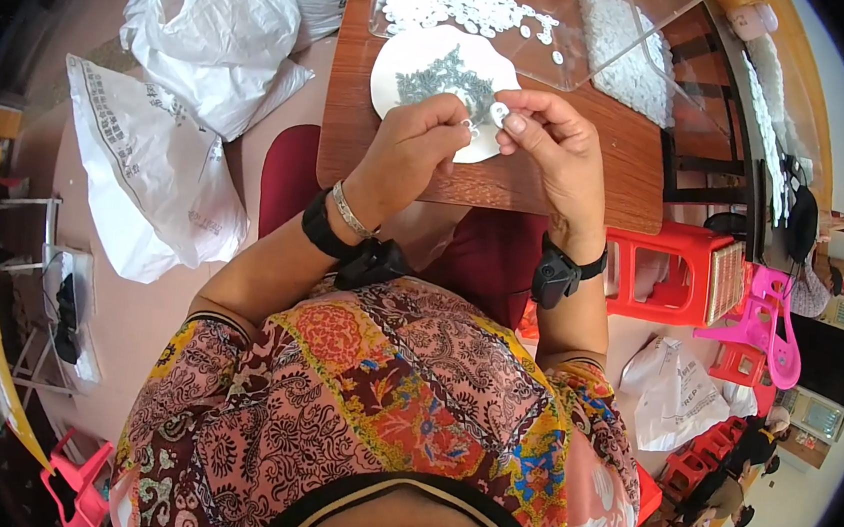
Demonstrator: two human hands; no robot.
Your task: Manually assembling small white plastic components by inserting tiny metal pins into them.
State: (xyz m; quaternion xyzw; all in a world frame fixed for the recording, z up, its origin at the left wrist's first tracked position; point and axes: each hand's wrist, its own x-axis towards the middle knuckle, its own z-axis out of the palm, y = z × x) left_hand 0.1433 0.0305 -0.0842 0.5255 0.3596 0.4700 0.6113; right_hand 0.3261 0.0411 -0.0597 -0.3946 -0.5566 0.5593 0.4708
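Above the near edge of a brown wooden table (619,195), my two hands work close together. Thumb and forefinger of my right hand (564,156) pinch a small white oval plastic piece (498,114) with a dark spot in its middle. My left hand (418,141) is closed in a pinch on a tiny pale ring-like piece (470,127), too small to make out fully. Beneath them lies a rounded white plate (395,60) bearing a heap of small grey metal-looking parts (443,77). My hands hide its near part.
Loose white oval pieces (445,0) fill a clear tray behind the plate, with more white pieces (621,55) packed to its right. White sacks (211,34) crowd the floor at left. A red stool (657,274) and pink stool (773,324) stand at right.
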